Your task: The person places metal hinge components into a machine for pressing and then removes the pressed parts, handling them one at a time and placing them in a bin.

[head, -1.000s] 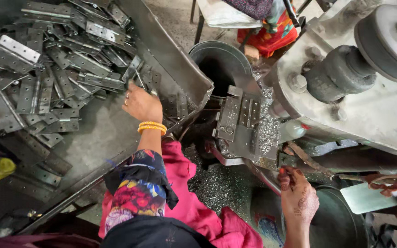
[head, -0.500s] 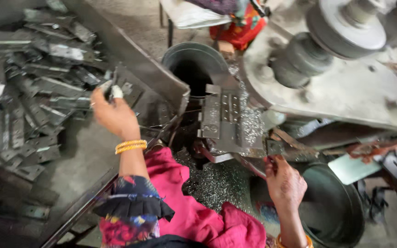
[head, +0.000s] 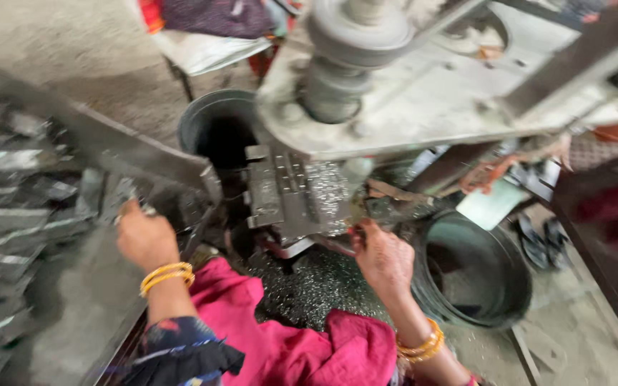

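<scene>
Left hand [head: 144, 239]: centre left of the frame, fingers curled on a small metal piece [head: 131, 207] at the tray's [head: 101, 143] edge; blur hides the grip.
Right hand [head: 384, 259]: lower centre, fingers closed against the press block [head: 295, 196]; what it pinches cannot be told.
Hinges [head: 16, 214]: heaped on the tray, far left.
Bin [head: 477, 268]: lower right, just beside the right hand.
Bucket [head: 216, 129]: upper centre, behind the block.
</scene>
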